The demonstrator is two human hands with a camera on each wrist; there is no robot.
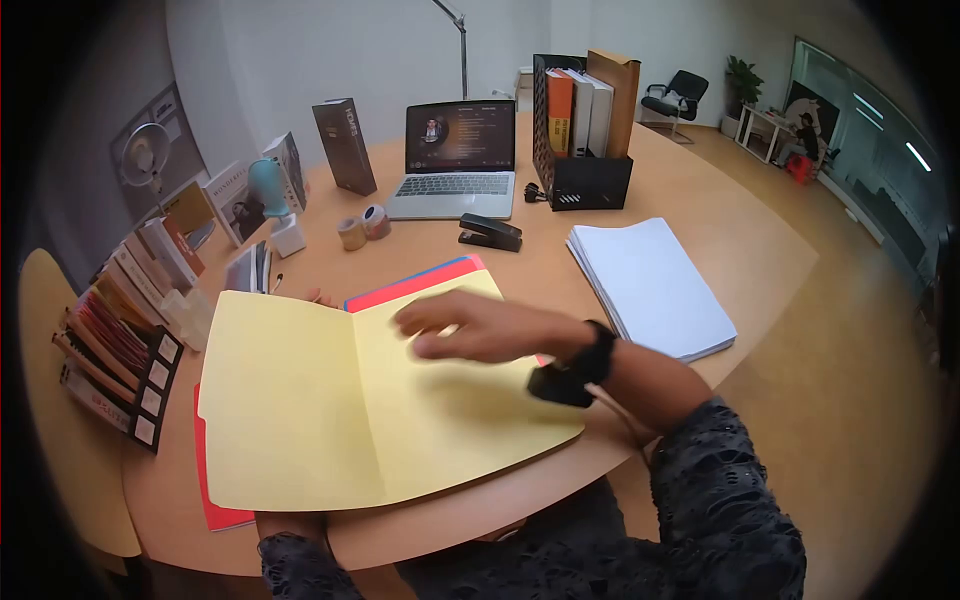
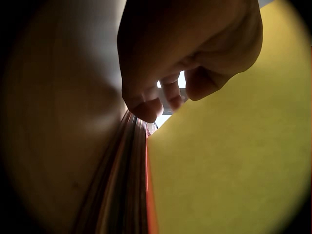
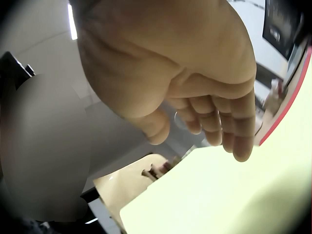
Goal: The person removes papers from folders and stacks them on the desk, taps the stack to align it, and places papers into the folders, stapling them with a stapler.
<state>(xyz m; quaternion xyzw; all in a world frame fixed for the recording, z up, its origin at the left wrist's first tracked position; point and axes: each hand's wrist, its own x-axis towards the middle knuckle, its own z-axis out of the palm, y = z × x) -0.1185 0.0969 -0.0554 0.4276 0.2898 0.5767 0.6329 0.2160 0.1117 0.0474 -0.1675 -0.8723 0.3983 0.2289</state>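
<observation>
A yellow file folder (image 1: 290,400) lies spread open across red and blue folders (image 1: 412,284) at the table's near side. My right hand (image 1: 480,328) is over its right panel, fingers loosely bent and holding nothing. In the right wrist view, that hand's palm and fingers (image 3: 243,126) show above the pale yellow sheet. My left hand (image 2: 190,48) is mostly hidden from the head view beneath the left panel. The left wrist view shows it between the yellow panel and a stack of folder edges (image 2: 129,180), loosely bent fingers right at the stack, thumb apart from them.
A paper stack (image 1: 655,285) lies to the right. Beyond the folder stand a black stapler (image 1: 490,232), tape rolls (image 1: 362,228), a laptop (image 1: 455,160) and a black book holder (image 1: 592,182). Books and a file rack (image 1: 150,395) line the left edge.
</observation>
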